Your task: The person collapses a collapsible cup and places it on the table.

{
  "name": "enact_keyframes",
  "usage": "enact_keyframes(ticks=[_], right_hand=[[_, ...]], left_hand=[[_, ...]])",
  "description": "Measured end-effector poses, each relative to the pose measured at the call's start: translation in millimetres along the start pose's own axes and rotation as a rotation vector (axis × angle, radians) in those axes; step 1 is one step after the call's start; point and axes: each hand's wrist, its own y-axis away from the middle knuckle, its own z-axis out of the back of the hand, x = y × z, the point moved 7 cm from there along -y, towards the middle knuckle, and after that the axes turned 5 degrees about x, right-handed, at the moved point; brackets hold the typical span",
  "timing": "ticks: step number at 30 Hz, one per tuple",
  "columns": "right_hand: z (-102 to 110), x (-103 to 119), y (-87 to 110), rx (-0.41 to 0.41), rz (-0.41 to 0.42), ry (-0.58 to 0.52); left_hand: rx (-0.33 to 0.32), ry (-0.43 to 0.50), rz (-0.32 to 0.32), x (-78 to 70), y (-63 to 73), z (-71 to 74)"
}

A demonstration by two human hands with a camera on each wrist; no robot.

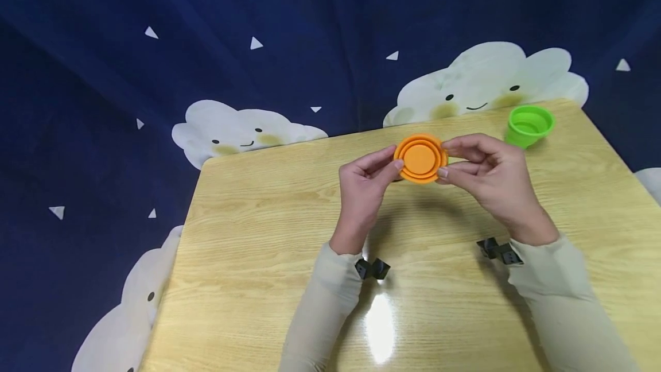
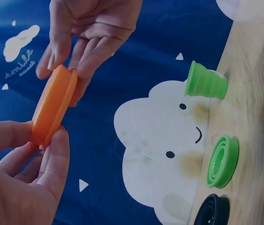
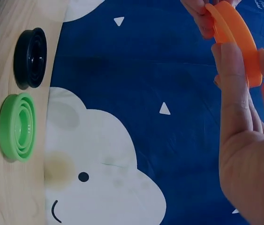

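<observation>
Operated from afar, my left hand (image 1: 364,189) and right hand (image 1: 498,182) pinch opposite sides of the orange folding cup (image 1: 419,159), a grip best light and even, above the counter (image 1: 258,234) toward its far edge, a green cup (image 1: 525,128) near the far-right corner.

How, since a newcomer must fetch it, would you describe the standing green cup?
On the wooden table, look near the far right corner, in front of a smiling cloud. There stands the tall green cup. Its sides are extended, unlike the flat green disc, black disc and orange disc.
</observation>
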Motion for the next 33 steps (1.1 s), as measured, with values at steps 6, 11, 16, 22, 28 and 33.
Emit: enact_keyframes(ticks=[6,11,16,22,28,33], right_hand=[[0,-5,-2.5,-0.024,-0.048,0.007],[-1,-8,-4.4,-0.055,-0.085,0.075],[0,-9,-5.5,-0.093,-0.086,0.131],[2,-6,-5.2,-0.109,-0.039,0.122],[2,-6,-5.4,-0.101,-0.008,0.177],[3,-5,-5.4,-0.114,0.015,0.250]], left_hand=[[0.004,-0.023,-0.010,-0.8,-0.2,0.0],[-0.001,-0.062,-0.020,-2.6,0.2,-0.1],[-0.014,-0.053,-0.015,-2.3,0.5,0.1],[0.005,0.123,0.214,22.1,0.5,2.7],[0.131,0.320,0.463,42.7,6.5,-6.1],[0.159,0.413,0.495,44.1,7.3,-10.3]])
